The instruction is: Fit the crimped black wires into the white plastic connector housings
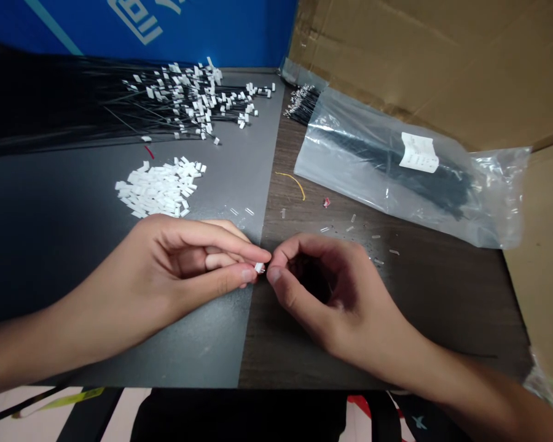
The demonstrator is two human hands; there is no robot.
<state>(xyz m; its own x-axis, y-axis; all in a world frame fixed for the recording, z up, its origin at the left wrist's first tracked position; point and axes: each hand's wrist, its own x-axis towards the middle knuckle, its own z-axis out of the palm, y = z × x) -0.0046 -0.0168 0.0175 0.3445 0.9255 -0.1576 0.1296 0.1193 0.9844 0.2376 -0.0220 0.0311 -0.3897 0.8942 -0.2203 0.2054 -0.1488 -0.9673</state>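
My left hand (188, 258) pinches a small white plastic connector housing (258, 267) between thumb and index finger. Close against it, the thumb and index finger of my right hand (322, 285) are closed in a pinch on a thin black wire, mostly hidden by the fingers. A thin dark line (482, 355) beyond my right forearm looks like its far end. Both hands meet just above the table, their fingertips nearly touching. Just behind my left hand lies a heap of loose white connector housings (159, 187).
Black wires with white connectors (198, 98) lie at the back left. A clear plastic bag (364, 159) of black wires with metal ends rests at the back right, beside cardboard (433, 67). Clear plastic bits (350, 229), a yellow strip (295, 181) and red scraps (327, 202) are scattered about.
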